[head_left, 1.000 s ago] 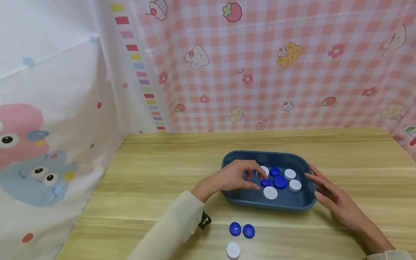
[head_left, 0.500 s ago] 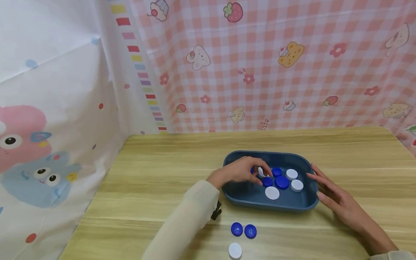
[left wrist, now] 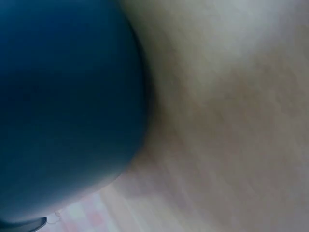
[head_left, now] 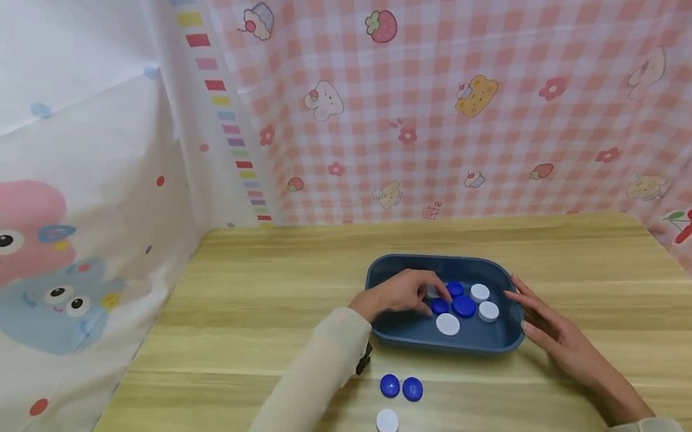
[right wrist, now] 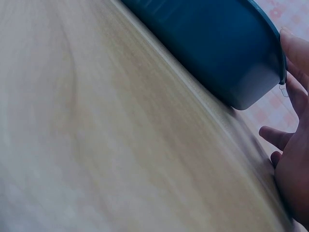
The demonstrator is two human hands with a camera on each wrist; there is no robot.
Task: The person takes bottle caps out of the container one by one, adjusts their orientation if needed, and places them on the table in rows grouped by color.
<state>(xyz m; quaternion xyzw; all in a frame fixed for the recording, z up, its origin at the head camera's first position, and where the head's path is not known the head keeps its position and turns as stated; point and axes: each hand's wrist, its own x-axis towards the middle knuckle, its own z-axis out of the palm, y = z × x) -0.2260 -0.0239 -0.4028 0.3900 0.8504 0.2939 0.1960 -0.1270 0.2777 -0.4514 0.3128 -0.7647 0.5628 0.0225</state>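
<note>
Where the wooden table (head_left: 240,308) fills the lower frame, we locate a dark blue tray (head_left: 499,339) right of centre, containing blue and white caps (head_left: 463,306). Our left hand (head_left: 403,292) is inside it, thumb and forefinger bent beside a small blue cap (head_left: 439,306); we cannot tell whether they grip it. Our right hand (head_left: 562,342) rests extended fingers on the tray's right rim. Three loose caps (head_left: 389,386) lie at bottom centre. Pink checked cloth (head_left: 365,120) spans the upper frame; white printed cloth (head_left: 92,155) covers the left.
</note>
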